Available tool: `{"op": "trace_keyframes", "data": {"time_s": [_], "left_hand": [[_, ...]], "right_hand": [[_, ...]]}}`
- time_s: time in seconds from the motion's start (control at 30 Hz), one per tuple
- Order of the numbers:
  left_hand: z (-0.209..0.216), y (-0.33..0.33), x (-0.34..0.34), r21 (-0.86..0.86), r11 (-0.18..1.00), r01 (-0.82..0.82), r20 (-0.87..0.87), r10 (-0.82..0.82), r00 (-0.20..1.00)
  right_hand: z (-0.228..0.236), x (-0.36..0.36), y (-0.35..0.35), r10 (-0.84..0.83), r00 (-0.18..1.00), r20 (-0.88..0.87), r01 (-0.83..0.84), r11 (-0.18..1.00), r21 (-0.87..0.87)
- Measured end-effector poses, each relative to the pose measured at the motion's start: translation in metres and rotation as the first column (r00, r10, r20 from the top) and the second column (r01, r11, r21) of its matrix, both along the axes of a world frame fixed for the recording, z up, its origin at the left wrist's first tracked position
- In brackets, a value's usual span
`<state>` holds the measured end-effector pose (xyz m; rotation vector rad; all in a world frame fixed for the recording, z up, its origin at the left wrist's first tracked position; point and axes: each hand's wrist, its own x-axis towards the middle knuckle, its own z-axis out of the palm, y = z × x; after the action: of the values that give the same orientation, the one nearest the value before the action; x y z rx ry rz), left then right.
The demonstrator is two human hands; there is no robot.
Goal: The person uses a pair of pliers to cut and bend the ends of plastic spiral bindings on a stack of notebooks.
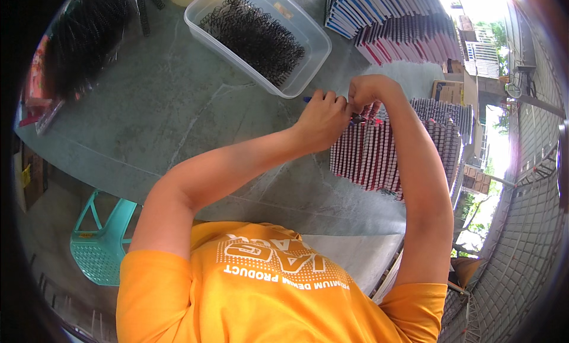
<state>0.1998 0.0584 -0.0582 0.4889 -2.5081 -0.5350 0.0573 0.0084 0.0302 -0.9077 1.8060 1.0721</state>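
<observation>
Though the grey-green table (148,106) spreads across most of the frame, we find the books crowded at its right: the stack under our hands (361,156), right of centre, already seems to have coils along its spines, as do the red-edged books (409,42) at upper right. Plenty of loose black coils (255,37) remain in the clear tub (240,64), top centre; how many books remain unfinished, we cannot tell. Our left hand (325,116) curls around a blue-handled tool (306,99); our right hand (370,89) has its fingers bent in, its grip hidden.
</observation>
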Motion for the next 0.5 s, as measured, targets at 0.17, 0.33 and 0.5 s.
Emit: {"op": "trace_keyframes", "data": {"time_s": [0.17, 0.33, 0.5], "left_hand": [[-0.003, -0.005, -0.003, 0.255, 0.960, 0.118, 0.065, -0.138, 0.988], [0.000, -0.003, 0.011, 0.102, 0.994, 0.038, -0.024, -0.035, 0.999], [0.007, -0.001, 0.004, 0.010, 0.999, -0.032, -0.072, 0.032, 0.997]], "right_hand": [[0.007, 0.003, 0.000, 0.069, 0.997, 0.019, -0.069, 0.998, 0.008], [0.007, 0.000, 0.001, 0.021, 1.000, 0.013, -0.021, 1.000, 0.019], [0.004, -0.002, 0.000, 0.022, 1.000, -0.007, -0.022, 1.000, 0.002]]}}
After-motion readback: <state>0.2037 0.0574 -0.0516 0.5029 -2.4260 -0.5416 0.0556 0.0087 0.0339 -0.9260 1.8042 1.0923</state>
